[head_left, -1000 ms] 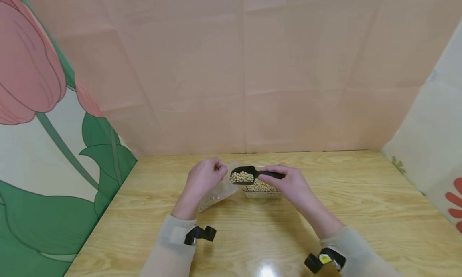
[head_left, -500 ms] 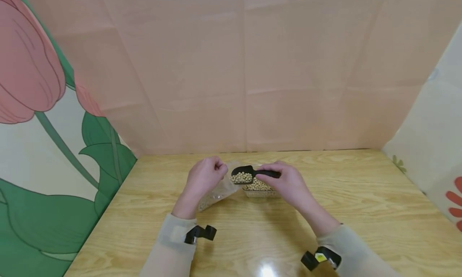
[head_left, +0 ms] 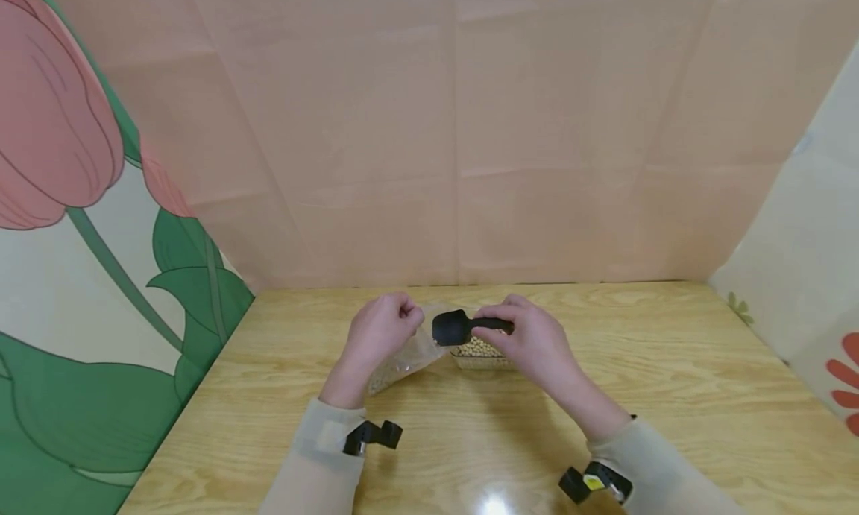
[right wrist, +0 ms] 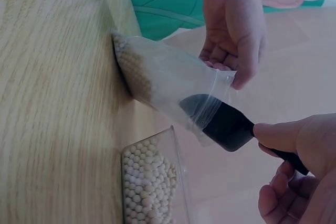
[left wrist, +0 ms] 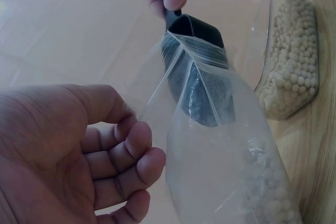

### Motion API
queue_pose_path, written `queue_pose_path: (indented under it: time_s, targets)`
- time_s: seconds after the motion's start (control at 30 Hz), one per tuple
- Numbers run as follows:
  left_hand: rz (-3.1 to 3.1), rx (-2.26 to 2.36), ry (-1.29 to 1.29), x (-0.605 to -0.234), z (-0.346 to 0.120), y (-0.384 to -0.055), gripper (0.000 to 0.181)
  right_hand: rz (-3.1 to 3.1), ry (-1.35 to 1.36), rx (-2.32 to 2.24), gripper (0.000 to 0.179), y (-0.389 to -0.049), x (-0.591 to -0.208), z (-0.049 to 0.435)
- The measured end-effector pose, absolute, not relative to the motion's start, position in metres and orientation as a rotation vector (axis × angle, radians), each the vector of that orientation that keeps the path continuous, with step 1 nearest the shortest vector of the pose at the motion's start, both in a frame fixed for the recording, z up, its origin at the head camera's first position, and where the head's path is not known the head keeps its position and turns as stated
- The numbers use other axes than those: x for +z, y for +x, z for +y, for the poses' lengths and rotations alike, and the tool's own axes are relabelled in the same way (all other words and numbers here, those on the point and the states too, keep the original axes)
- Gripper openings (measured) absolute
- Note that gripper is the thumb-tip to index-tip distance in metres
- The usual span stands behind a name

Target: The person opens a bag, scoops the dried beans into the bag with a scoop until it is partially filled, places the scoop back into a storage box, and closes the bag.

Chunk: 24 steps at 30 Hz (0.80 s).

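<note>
My left hand (head_left: 382,329) pinches the top edge of a clear plastic zip bag (left wrist: 210,166), holding its mouth apart. Round pale beans lie in the bag's lower part, seen through the film in both wrist views. With thumb and fingers my right hand (head_left: 530,340) grips the handle of a black scoop (right wrist: 226,127). The scoop's front end sits inside the bag's mouth, turned over so that its back faces up in the head view. Beside the bag stands a clear box (right wrist: 178,182) filled with the same beans, partly hidden by the right hand in the head view.
The wooden table (head_left: 470,425) runs back to a pink cloth backdrop (head_left: 456,127). A printed flower panel (head_left: 80,276) borders the left side and a pale panel (head_left: 792,276) the right. A small black camera (head_left: 372,434) is strapped to the left sleeve.
The scoop, which showed a load of beans, has moved slightly left and tipped over at the bag, so its back now shows. My left hand has stayed in place.
</note>
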<state>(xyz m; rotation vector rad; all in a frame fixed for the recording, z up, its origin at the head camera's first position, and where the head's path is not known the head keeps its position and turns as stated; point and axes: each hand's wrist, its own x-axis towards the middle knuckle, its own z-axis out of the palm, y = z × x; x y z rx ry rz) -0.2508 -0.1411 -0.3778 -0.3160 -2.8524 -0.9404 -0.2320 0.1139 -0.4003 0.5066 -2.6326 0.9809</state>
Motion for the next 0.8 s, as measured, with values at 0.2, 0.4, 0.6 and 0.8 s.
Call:
queue_pose_path:
  time_s: [0.2, 0.4, 0.6, 0.8]
  targets:
    - [-2.845, -0.935, -0.324, -0.378, -0.142, -0.25, 0.021, -2.598, 0.543, 0.905, 0.023, -0.231, -0.399, 0.111]
    - [-2.845, -0.938, -0.323, -0.379, -0.142, -0.251, 0.022, -2.602, 0.53, 0.935, 0.022, -0.231, -0.399, 0.112]
    - [-2.845, -0.931, -0.324, -0.38, -0.141, -0.251, 0.022, -2.616, 0.5, 1.103, 0.023, -0.23, -0.399, 0.12]
    - [-2.855, -0.928, -0.322, -0.379, -0.141, -0.251, 0.023, -2.617, 0.476, 1.223, 0.024, -0.23, -0.398, 0.134]
